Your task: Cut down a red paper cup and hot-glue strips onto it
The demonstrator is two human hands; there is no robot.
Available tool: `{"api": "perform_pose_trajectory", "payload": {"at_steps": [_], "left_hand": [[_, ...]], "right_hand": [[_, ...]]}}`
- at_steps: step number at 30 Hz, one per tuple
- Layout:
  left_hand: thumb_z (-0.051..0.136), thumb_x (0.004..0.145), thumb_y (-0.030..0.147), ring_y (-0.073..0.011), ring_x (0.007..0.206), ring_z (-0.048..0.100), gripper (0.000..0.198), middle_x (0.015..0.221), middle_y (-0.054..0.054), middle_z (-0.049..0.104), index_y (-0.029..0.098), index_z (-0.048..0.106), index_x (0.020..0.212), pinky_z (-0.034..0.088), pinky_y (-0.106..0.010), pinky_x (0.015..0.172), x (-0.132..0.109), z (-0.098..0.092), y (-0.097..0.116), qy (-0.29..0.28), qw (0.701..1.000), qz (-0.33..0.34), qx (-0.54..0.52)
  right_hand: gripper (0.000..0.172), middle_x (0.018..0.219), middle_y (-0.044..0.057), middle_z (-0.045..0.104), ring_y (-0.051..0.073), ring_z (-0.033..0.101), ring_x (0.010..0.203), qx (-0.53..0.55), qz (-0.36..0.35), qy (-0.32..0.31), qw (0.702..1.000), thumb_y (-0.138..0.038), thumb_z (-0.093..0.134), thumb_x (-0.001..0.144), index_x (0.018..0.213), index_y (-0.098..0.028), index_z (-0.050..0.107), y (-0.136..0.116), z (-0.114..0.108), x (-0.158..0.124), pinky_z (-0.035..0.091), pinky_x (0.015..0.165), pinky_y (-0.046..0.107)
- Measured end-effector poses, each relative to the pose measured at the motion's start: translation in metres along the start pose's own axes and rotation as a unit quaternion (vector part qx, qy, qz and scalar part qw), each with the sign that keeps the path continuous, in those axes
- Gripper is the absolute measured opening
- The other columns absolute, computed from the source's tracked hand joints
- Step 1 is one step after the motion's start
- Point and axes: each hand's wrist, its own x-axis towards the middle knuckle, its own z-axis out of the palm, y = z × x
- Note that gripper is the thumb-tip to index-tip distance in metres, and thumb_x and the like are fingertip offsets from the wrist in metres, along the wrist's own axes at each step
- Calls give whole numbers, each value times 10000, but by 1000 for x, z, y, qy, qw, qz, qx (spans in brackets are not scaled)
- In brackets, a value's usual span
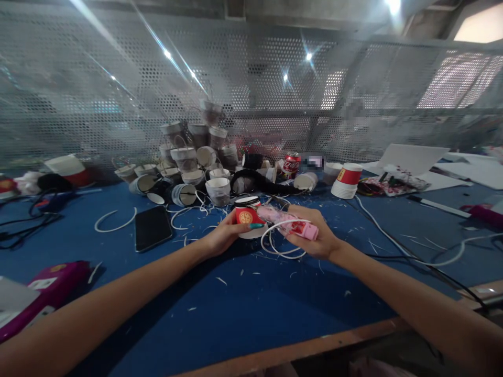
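Observation:
My left hand (226,233) is closed round a red and white paper cup (245,215) with a gold emblem, its thumb pressed on the side. Black cord lies along the cup's rim. In my right hand (316,235) is a pink glue gun (291,222), with its front end against or very close to the right side of the cup; whether they touch I cannot tell. A loop of white cord (281,255) hangs around the glue gun, below the cup. The fingers under the glue gun are partly hidden.
Behind my hands stands a pile of cord-wrapped cups (184,158). A phone (152,229) lies left, near a purple object (58,283). At right are stacked red cups (348,180), a white cable (381,228) and papers (412,159). A soda can (291,166) stands behind.

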Motion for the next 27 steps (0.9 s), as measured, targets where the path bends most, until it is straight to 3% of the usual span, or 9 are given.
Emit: {"api": "perform_pose_trajectory", "payload": {"at_steps": [4, 11, 27], "left_hand": [[731, 548, 128, -176, 781, 633, 332, 817, -9, 685, 172, 589, 845, 451, -331, 821, 0, 0, -1, 1, 1000, -1, 16], [735, 522, 123, -158, 740, 630, 355, 805, 0, 692, 175, 592, 843, 465, -289, 754, 1, -2, -1, 5, 1000, -2, 8], [685, 530, 104, -186, 777, 623, 396, 846, -29, 701, 164, 623, 916, 435, -316, 783, 0, -4, 0, 4, 1000, -8, -12]], "right_hand": [[196, 612, -5, 399, 151, 346, 627, -48, 7, 5, 999, -289, 497, 744, 609, -210, 379, -1, 1, 1, 296, 589, 302], [212, 587, 1, 385, 174, 337, 664, -40, 10, 0, 999, -288, 486, 738, 592, -216, 350, -4, -1, 3, 297, 597, 313], [187, 575, -1, 391, 173, 343, 661, -57, 48, -9, 997, -261, 495, 751, 599, -213, 397, -3, -5, 2, 297, 617, 326]]}}
